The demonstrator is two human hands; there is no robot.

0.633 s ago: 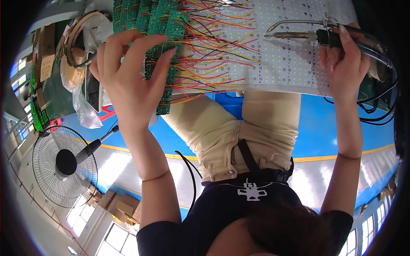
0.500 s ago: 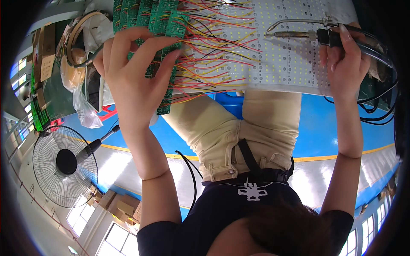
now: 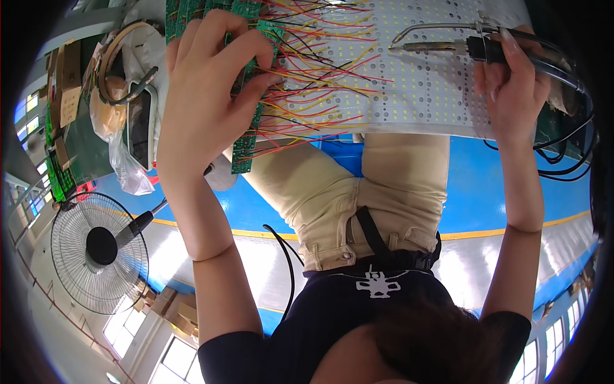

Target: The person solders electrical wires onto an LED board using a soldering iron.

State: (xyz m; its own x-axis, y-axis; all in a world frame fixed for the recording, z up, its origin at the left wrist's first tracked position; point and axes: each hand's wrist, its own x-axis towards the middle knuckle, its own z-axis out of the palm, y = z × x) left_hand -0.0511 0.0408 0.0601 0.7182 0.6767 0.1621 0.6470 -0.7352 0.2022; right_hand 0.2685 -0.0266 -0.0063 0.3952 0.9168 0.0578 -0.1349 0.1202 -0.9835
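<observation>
My left hand [image 3: 214, 89] reaches over a row of green circuit boards [image 3: 243, 150], its fingers curled and the thumb and index fingertips close together at the boards' right edge. What lies between those tips is too small to make out. Red, yellow and black wires [image 3: 320, 89] run rightward from the boards across a white panel [image 3: 435, 96] dotted with small yellowish squares and grey round spots. On the right, my right hand [image 3: 515, 89] is closed around a soldering iron [image 3: 480, 49] with a thin metal tube [image 3: 441, 27] above it. Both tips point left over the panel, short of the wires.
Black cables [image 3: 566, 163] loop at the right edge. Left of the boards are a round hoop [image 3: 105, 61], a clear plastic bag [image 3: 131, 169] and cardboard boxes [image 3: 69, 80]. A black standing fan [image 3: 101, 246] is at lower left, above a blue floor [image 3: 486, 198].
My left hand has shifted slightly up and left, its thumb and index tips drawing nearer each other. The soldering iron in my right hand has moved a little left and up.
</observation>
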